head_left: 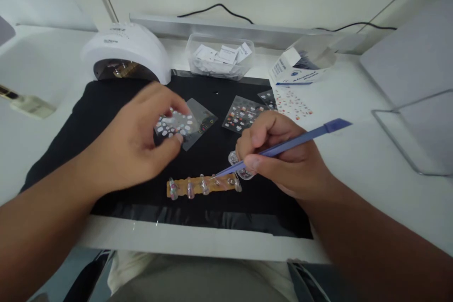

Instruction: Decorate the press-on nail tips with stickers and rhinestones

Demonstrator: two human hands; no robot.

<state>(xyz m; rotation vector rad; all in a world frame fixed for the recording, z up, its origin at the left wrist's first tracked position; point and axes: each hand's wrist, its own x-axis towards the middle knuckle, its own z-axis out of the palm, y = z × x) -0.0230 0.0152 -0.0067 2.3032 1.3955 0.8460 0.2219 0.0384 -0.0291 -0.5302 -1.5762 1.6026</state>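
Observation:
My right hand (283, 151) grips a pair of blue-purple tweezers (300, 140) with a flat, slanted back end. Their fine tip is at a row of clear, glittery false nails (204, 185) on a tan strip (181, 188). Partly hidden behind the right fingers is a clear case of small sparkly pieces (244, 172). My left hand (146, 139) hovers left of the strip, thumb and forefinger apart, slightly blurred. Between and beyond these fingers shows a clear sticker sheet with white ovals (173, 125), overlapping another clear sheet (203, 122).
A black mat (141, 207) covers the table's middle. Behind it stand a white nail lamp (129, 45), a clear tub of white packets (221, 56) and an open box of pads (297, 68). More sticker sheets (240, 113) lie near the right hand; a bottle (31, 105) is far left.

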